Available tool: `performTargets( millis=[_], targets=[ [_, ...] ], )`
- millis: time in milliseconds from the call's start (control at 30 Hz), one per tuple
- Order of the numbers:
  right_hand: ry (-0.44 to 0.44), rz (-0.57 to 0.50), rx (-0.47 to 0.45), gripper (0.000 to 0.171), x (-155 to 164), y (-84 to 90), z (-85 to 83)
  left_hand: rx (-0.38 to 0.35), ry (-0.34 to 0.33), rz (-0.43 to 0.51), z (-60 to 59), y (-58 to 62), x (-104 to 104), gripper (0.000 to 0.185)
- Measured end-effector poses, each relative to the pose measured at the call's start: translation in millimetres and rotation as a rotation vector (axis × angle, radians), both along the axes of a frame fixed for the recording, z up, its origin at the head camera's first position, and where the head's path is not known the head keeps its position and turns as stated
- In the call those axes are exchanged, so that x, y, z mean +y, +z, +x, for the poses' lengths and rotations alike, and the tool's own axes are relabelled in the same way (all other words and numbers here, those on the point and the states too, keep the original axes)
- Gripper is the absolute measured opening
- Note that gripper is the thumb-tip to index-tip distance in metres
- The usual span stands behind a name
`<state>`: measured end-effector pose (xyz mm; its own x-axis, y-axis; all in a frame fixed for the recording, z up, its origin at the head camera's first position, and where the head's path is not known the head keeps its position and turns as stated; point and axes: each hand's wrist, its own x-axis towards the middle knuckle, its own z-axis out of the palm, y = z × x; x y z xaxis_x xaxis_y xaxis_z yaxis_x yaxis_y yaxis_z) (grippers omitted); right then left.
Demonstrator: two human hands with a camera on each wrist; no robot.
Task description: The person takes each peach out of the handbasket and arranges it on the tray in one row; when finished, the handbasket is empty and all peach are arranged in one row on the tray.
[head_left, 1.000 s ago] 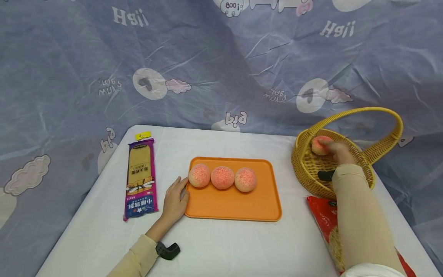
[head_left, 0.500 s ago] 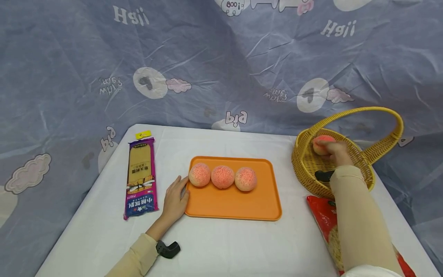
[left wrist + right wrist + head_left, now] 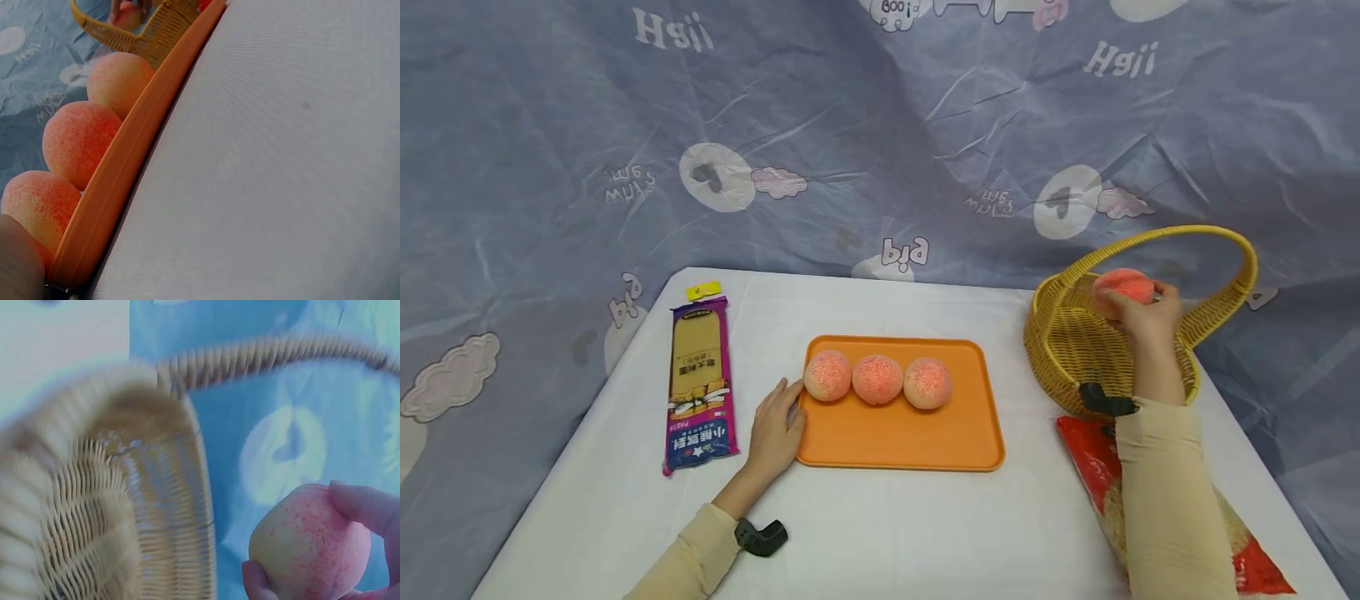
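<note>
My right hand (image 3: 1138,317) grips a pink-orange peach (image 3: 1123,286) (image 3: 309,551), lifted above the yellow wicker basket (image 3: 1067,346) (image 3: 125,512) and under its arched handle. Three peaches (image 3: 876,381) (image 3: 78,140) lie in a row on the orange tray (image 3: 910,433) (image 3: 125,175) at the table's middle. My left hand (image 3: 775,429) rests flat on the white table, its fingers touching the tray's left edge beside the leftmost peach (image 3: 827,375).
A purple pasta packet (image 3: 698,387) lies left of my left hand. A red noodle bag (image 3: 1101,467) sits at the front right, partly under my right forearm. A blue printed cloth hangs behind the white table (image 3: 880,533).
My right hand has lifted the peach up out of the basket's bowl to just under the handle. The left hand has stayed at the tray's edge.
</note>
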<state>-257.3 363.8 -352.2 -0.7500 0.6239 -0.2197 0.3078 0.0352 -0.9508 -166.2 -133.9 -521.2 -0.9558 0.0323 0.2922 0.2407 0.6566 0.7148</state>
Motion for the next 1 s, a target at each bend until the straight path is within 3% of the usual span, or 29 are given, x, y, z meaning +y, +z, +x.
performTargets(
  millis=[233, 367, 500, 733, 1000],
  targets=[
    [0.001, 0.396, 0.101, 0.082, -42.5, -6.7, 53.6, -0.010, -0.008, 0.001, -0.9, 0.6, 1.2, 0.046],
    [-0.005, 0.545, 0.182, 0.080, -68.8, -16.9, 81.1, -0.005, -0.006, 0.003, -2.4, 2.3, 1.9, 0.046],
    [0.070, 0.614, 0.221, 0.078, -90.9, -29.2, 99.2, 0.010, -0.006, -0.005, -3.8, 1.5, 0.7, 0.046],
    [0.270, 0.699, 0.293, 0.074, -110.8, -59.5, 100.1, -0.002, -0.003, 0.004, -3.7, 1.2, -0.8, 0.046],
    [0.493, 0.747, 0.240, 0.073, -126.5, -84.1, 90.6, 0.022, -0.001, -0.002, -1.2, -1.2, -0.3, 0.045]
  ],
)
